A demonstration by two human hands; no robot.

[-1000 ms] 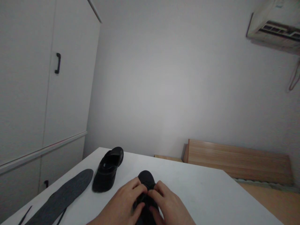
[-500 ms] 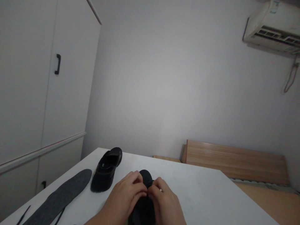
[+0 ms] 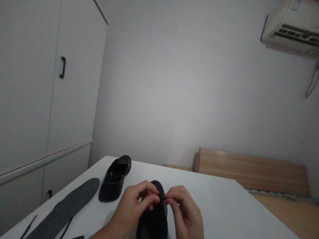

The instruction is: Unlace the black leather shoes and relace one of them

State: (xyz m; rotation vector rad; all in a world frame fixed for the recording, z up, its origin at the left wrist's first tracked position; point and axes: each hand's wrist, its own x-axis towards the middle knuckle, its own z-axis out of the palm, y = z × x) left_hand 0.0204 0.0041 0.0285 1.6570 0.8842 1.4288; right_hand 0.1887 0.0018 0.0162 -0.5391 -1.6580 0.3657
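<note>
Cupboards (image 3: 37, 99) fill the left of my view, white and tall, with a black handle on one door; a bare wall runs behind, an air conditioner (image 3: 291, 30) hangs high on the right, and a wooden bed frame (image 3: 251, 171) sits low against the wall beyond the table.

White table (image 3: 224, 205) stretches out in front of me and carries everything I work with. On its left part lies a grey insole (image 3: 67, 207), flat, with thin dark laces (image 3: 30, 225) trailing beside it at the near edge. Just beyond the insole stands the far black shoe (image 3: 115, 179), apart from my hands, its opening turned up so the inside shows.

The near black shoe (image 3: 154, 219) lies directly before me, toe pointing away, which puts its top within reach of both hands at once. My left hand (image 3: 132, 207) curls over its left side, thumb and forefinger brought together above the upper. My right hand (image 3: 184, 210) mirrors it from the right, its thumb and forefinger likewise closed. The two pinches meet almost tip to tip over the middle of the shoe, and each seems to grip a small dark bit there, probably a lace end, though it is too small to tell for sure.
</note>
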